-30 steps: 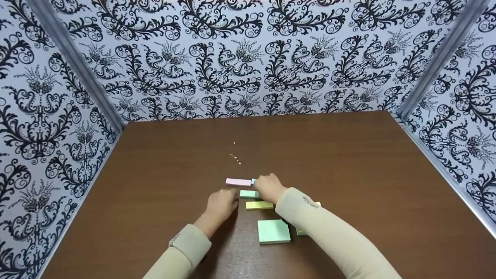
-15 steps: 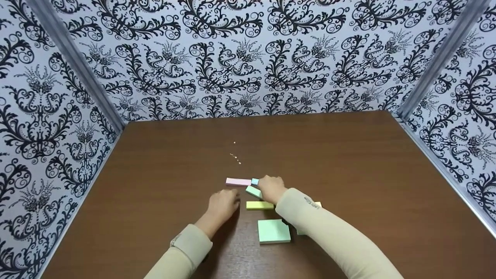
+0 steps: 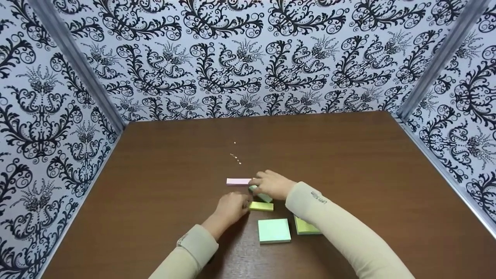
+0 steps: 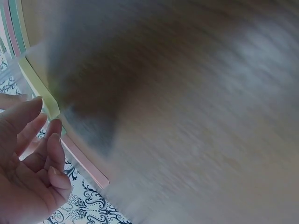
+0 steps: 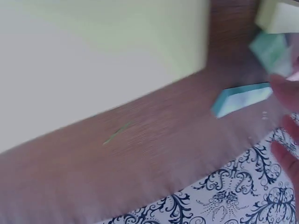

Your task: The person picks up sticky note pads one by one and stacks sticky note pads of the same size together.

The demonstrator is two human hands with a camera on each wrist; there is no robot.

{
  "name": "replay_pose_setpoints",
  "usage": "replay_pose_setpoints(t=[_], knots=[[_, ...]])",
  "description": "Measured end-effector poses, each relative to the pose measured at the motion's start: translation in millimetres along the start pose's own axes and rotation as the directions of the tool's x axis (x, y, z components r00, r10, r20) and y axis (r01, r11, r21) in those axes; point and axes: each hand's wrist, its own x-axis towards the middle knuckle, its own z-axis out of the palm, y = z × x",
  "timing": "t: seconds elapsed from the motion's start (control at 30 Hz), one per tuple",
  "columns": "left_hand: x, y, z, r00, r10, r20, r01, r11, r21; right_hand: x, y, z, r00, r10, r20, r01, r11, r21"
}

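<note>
A thin yellow sticky-note pad (image 3: 261,206) lies flat on the brown table. My left hand (image 3: 231,205) is at its left end, thumb and forefinger pinching the end of the yellow pad (image 4: 42,88) in the left wrist view. My right hand (image 3: 272,185) is over a slanted narrow green pad (image 3: 265,197), its fingers loosely spread and partly hiding it. Behind is a narrow pink pad (image 3: 238,181), its right end hidden by the right fingers. A narrow blue pad (image 5: 240,100) shows beside the right fingers in the right wrist view.
A wide mint-green note pad (image 3: 274,230) lies nearer me. Right of it, a wide yellow pad (image 3: 306,226) is partly under the right sleeve. Small pale scraps (image 3: 236,158) dot the table farther back. Patterned walls (image 3: 248,69) enclose the table.
The narrow green pad has turned to a slant and shifted right and nearer me. My right hand's fingers have spread. My left hand has moved right onto the narrow yellow pad's end.
</note>
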Motion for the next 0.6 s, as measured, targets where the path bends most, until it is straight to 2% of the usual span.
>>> replay_pose_setpoints(t=[0.1,0.23,0.4,0.43,0.6], knots=[[1.2,2.7,-0.2,1.0,0.002,0.004,-0.002,1.0,0.031,-2.1,2,5,0.997,-0.08,-0.004,0.08,0.994,-0.08],[0.8,4.7,1.1,1.0,0.002,-0.01,-0.002,0.999,0.052,-3.1,3,12,0.993,-0.121,-0.009,0.118,0.983,-0.143],[-3.4,3.6,7.8,0.998,0.022,-0.052,-0.021,1.0,0.018,-4.7,7,21,0.981,-0.188,-0.048,0.172,0.958,-0.231],[-1.9,-2.8,18.3,0.996,0.042,-0.072,-0.042,0.999,0.014,-4.8,8,22,0.979,-0.195,-0.052,0.178,0.955,-0.236],[-2.0,-3.9,19.2,0.996,0.056,-0.069,-0.055,0.998,0.014,-6.2,11,21,0.983,-0.178,-0.035,0.162,0.95,-0.268]])
